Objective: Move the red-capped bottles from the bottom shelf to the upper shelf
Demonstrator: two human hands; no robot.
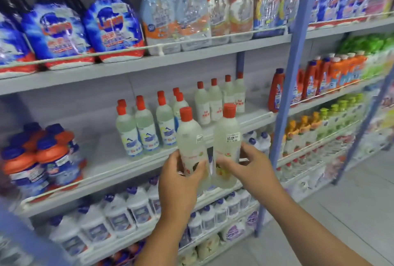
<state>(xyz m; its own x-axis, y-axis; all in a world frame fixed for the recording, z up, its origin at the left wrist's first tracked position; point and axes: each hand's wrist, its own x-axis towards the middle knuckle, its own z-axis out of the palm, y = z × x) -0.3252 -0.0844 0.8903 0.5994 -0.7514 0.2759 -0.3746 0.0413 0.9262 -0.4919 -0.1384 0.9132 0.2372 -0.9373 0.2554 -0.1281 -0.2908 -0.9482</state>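
Two clear red-capped bottles are held upright side by side in front of the shelves. My left hand [180,175] grips the left bottle [189,137] around its lower half. My right hand [248,163] grips the right bottle [227,137] low on its side. Both bottles rise to the level of the middle shelf [102,172], where several more red-capped bottles [147,129] stand in rows, with others [215,101] further back to the right. Each held bottle carries a small white price sticker.
Blue-and-orange jugs [40,159] stand at the shelf's left end. White blue-capped bottles [119,212] fill the shelf below. Large bagged refills [110,24] crowd the shelf above. A blue upright post [285,99] divides off the right bay, with tiled floor [351,212] beyond.
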